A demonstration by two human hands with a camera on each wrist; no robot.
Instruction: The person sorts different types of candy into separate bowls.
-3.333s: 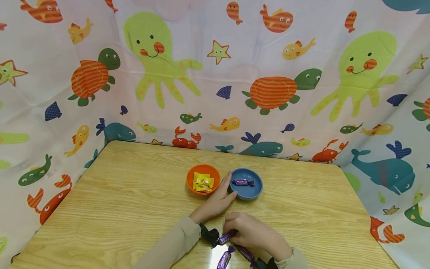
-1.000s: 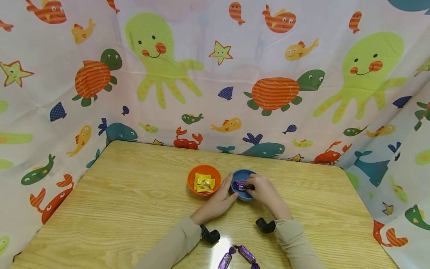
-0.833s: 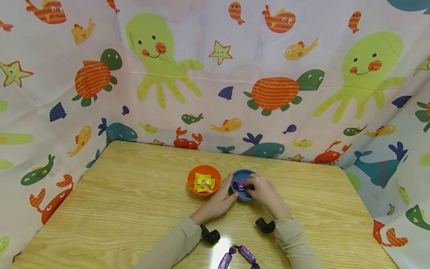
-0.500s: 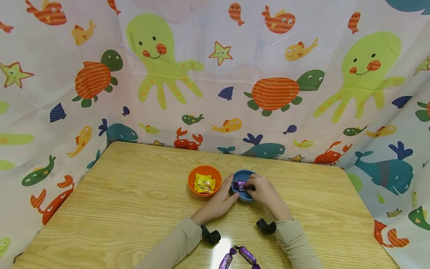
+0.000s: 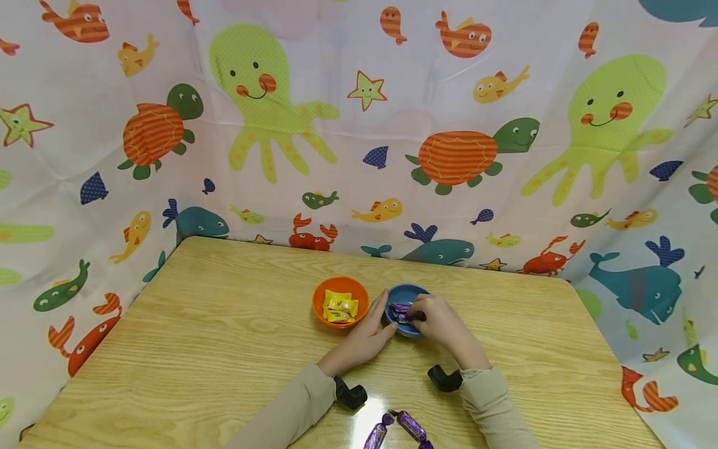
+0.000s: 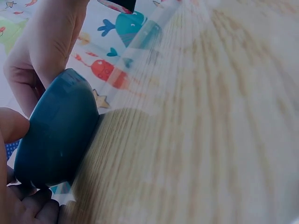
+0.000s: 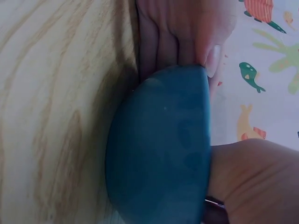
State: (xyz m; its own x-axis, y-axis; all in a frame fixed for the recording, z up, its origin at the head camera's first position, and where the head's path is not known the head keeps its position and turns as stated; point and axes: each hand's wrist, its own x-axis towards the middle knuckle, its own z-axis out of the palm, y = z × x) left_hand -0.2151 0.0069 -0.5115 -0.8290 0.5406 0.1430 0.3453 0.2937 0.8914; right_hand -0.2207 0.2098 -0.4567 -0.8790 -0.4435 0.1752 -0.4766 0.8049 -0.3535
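Note:
A blue bowl (image 5: pixel 406 293) stands on the table with purple twist-wrapped candies (image 5: pixel 399 307) inside. My left hand (image 5: pixel 361 337) lies along its left side, fingers extended; in the right wrist view these fingers press flat to the wall, and the thumb touches the rim. Over the right part of the bowl, my right hand (image 5: pixel 440 318) dips its fingertips in and pinches one purple candy by its end. From both wrist views the bowl's wall (image 7: pixel 159 149) hides its contents and the right fingertips. More purple candies (image 5: pixel 412 426) lie on the table near its front edge.
An orange bowl (image 5: pixel 318 296) with several yellow wrapped sweets (image 5: pixel 340 304) stands just left of my left hand. A black wrist device (image 5: pixel 351 394) sits on each wrist. Behind the wooden table (image 5: pixel 235 324) hangs a sea-animal cloth (image 5: pixel 336 143).
My right hand has gone from the candies near the front edge to the blue bowl, bringing one purple candy into it. Over the last second it shifts only slightly. My left hand stays beside the bowl.

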